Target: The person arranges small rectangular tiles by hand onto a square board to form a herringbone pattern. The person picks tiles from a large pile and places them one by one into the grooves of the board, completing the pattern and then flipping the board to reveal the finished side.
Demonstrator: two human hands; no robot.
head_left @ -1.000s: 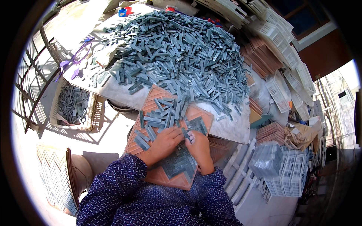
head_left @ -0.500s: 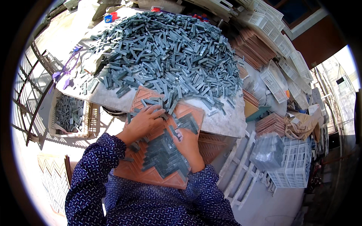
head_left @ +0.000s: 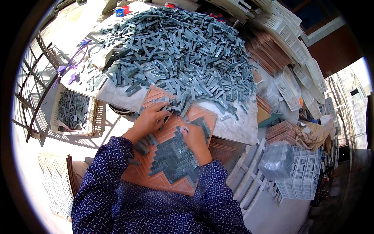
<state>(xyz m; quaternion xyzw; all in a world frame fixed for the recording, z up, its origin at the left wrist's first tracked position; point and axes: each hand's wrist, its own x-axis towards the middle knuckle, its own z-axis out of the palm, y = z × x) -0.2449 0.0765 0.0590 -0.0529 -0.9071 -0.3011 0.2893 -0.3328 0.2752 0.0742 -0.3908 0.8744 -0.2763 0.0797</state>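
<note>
A terracotta-coloured mould tray (head_left: 177,188) with zigzag grooves leans over the table's near edge. Grey-green stone tile strips (head_left: 171,158) fill its middle in a herringbone pattern. My left hand (head_left: 150,121) is over the tray's upper left, fingers curled and pinching a strip at the pile's edge. Beneath its palm lie several loose strips (head_left: 143,146). My right hand (head_left: 196,141) is closed over the herringbone's upper part, thumb and fingertips together on a strip at the pattern's edge; the fingers mostly hide that strip.
A large heap of loose strips (head_left: 175,50) covers the pale table (head_left: 237,128). At left stands a crate (head_left: 93,117) of strips. Stacked terracotta trays (head_left: 269,48), white plastic crates (head_left: 298,171) and a plastic-wrapped bundle (head_left: 276,160) are at right. A blue cup (head_left: 119,12) sits at the back.
The view has shifted slightly, so the table and tray appear a little farther right. My left fingers have curled in more. My right hand has brought its strip down against the pattern.
</note>
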